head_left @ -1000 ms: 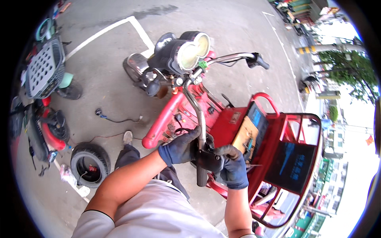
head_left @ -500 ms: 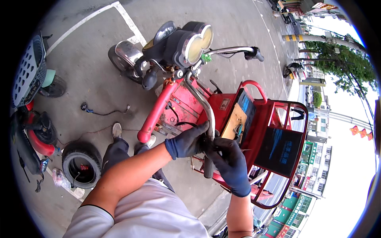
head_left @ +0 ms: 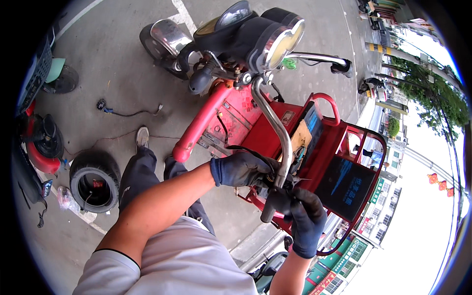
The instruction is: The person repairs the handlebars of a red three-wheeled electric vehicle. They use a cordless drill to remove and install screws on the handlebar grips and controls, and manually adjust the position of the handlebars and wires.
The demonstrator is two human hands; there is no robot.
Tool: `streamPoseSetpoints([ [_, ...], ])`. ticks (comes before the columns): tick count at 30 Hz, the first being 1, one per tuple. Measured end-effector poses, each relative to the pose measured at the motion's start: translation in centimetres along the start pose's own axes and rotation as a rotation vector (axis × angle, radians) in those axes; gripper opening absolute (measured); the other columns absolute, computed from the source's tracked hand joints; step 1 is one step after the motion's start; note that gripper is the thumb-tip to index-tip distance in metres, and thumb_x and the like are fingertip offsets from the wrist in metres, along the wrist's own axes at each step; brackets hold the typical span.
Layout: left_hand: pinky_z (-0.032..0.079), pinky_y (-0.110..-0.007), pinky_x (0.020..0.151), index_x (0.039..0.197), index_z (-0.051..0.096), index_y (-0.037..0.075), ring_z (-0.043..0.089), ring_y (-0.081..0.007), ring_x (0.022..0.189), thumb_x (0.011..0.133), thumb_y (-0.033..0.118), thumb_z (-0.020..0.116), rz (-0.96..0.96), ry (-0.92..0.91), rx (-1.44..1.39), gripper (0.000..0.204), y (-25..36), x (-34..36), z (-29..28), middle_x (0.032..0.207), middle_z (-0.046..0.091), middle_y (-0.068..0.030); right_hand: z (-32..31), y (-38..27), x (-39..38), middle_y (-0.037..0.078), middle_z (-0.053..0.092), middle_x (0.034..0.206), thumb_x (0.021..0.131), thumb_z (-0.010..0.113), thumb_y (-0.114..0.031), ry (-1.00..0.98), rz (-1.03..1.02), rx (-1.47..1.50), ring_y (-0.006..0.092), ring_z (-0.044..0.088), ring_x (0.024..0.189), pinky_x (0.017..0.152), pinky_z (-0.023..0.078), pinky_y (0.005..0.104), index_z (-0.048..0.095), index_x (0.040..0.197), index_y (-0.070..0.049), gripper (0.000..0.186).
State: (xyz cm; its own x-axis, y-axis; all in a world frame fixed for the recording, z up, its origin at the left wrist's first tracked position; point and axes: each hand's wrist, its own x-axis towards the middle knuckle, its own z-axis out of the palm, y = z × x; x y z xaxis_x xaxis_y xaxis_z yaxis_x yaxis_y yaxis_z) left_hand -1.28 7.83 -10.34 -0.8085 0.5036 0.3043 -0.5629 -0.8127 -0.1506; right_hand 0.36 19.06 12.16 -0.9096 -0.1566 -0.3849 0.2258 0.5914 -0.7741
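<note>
Head: gloved left hand (head_left: 246,169) beside curved metal handlebar (head_left: 279,128).

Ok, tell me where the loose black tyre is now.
In the head view, the loose black tyre is on the pavement at the left, between a crumpled clear plastic bag and the person's left trouser leg.

Gloved hands (head_left: 308,219) at black housing (head_left: 278,200) on silver handlebar (head_left: 285,147); black tire (head_left: 101,162) on pavement (head_left: 118,83) at left
</note>
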Motion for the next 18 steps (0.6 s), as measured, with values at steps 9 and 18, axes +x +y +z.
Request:
streamPoseSetpoints([
  [9,0.046,-0.031,0.096,0.122,0.057,-0.002,0.060,-0.0163,0.107,0.091,0.008,0.056,-0.008,-0.012,0.244,0.033,0.7,0.2,0.4,0.111,0.066,-0.0086,-0.5,1.0,-2.2,0.010,0.069,0.098,0.085,0.074,-0.012,0.018,0.128,0.086,0.0110,0.063,0.073,0.059,0.050,0.0235,0.063,0.111,0.004,0.033],
  [18,0.052,-0.031,0.088,0.116,0.058,0.003,0.064,-0.0159,0.100,0.098,0.026,0.057,0.196,0.118,0.240,0.029,-1.4,0.5,1.3,0.106,0.066,-0.0076,3.0,-0.3,0.1,0.013,0.068,0.107,0.089,0.065,-0.001,-0.021,-0.109,-0.141,0.0126,0.063,0.083,0.071,0.049,0.0257,0.060,0.114,0.003,0.026],
])
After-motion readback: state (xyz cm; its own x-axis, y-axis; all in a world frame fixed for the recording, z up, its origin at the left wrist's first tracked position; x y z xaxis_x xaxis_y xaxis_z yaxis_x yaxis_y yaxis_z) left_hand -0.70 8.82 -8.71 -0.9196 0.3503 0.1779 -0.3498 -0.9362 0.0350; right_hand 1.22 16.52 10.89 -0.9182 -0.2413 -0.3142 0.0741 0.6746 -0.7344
